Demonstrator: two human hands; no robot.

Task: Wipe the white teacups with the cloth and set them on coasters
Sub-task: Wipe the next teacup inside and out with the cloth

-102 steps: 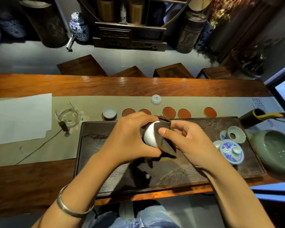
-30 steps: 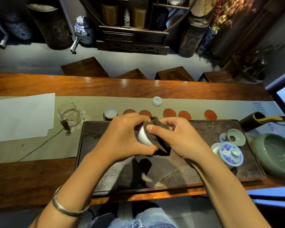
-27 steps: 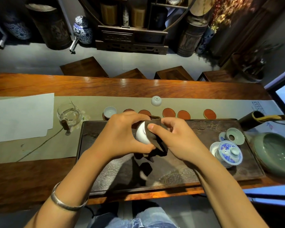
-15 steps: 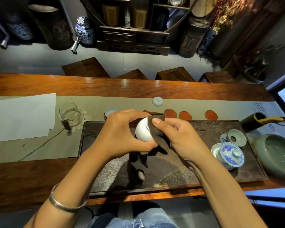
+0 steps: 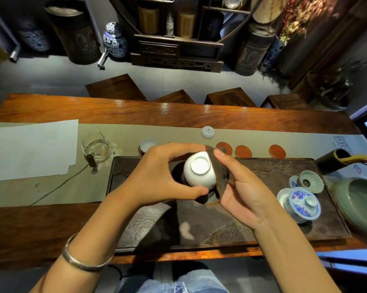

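Note:
My left hand [image 5: 157, 176] grips a white teacup [image 5: 199, 170] above the dark tea tray [image 5: 273, 225], its base turned up toward me. My right hand [image 5: 239, 187] presses a brown cloth [image 5: 220, 176] against the cup's right side. Behind the tray lies a row of round red coasters [image 5: 243, 151]; the leftmost one carries a second white teacup [image 5: 148, 144], upright. A third white teacup [image 5: 207, 132] sits upside down on the runner, beyond the coasters. Some coasters are hidden behind my hands.
A glass pitcher [image 5: 97, 148] and white paper sheets [image 5: 30, 151] lie to the left. On the tray's right stand a blue-and-white lidded gaiwan [image 5: 303, 203] and a small celadon strainer [image 5: 309, 181]. A green bowl [image 5: 360, 204] and a dark tube [image 5: 335, 159] sit at the far right.
The cup has been turned in my left hand so its base faces up and is bare. The cloth has slipped from over the cup to its right side.

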